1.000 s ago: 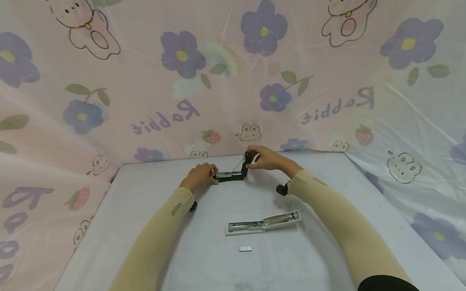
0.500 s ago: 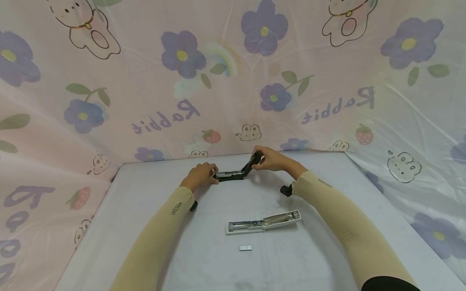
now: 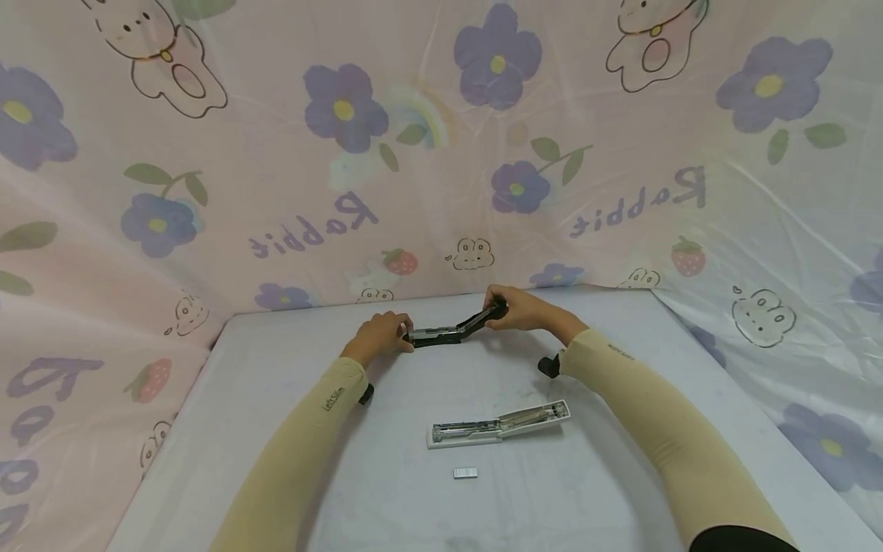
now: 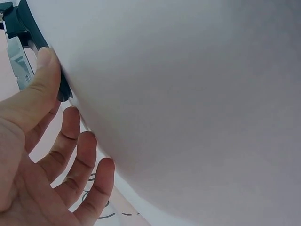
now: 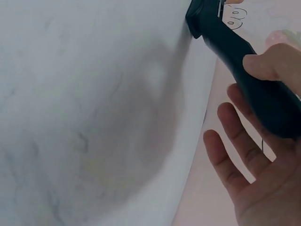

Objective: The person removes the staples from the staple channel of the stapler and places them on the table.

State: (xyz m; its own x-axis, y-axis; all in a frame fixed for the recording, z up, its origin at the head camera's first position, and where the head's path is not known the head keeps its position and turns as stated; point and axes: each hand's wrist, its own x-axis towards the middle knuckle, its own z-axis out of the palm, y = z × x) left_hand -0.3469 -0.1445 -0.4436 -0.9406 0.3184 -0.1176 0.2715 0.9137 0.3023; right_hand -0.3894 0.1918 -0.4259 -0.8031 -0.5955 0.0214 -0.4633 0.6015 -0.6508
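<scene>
The black stapler (image 3: 450, 336) is being held open near the table's (image 3: 276, 368) far edge, beyond the white stapler (image 3: 462, 435). Its base (image 3: 431, 338) is being pinched by the left hand (image 3: 375, 336), and its upper half (image 3: 477, 321) is being gripped by the right hand (image 3: 523, 309). Compared with one second ago, this half is being lowered from upright to a gentle slope, so access to the inside is seemingly being widened.

The black hinged stapler (image 3: 451, 336) before me lies wider open: its upper arm (image 3: 479, 321), upright one second ago and steeply slanted half a second later, now slopes shallowly. The bare right hand (image 3: 524, 309) at that arm's end sits slightly lower and farther right, its beige sleeve (image 3: 651, 406) shifted rightward too.
</scene>
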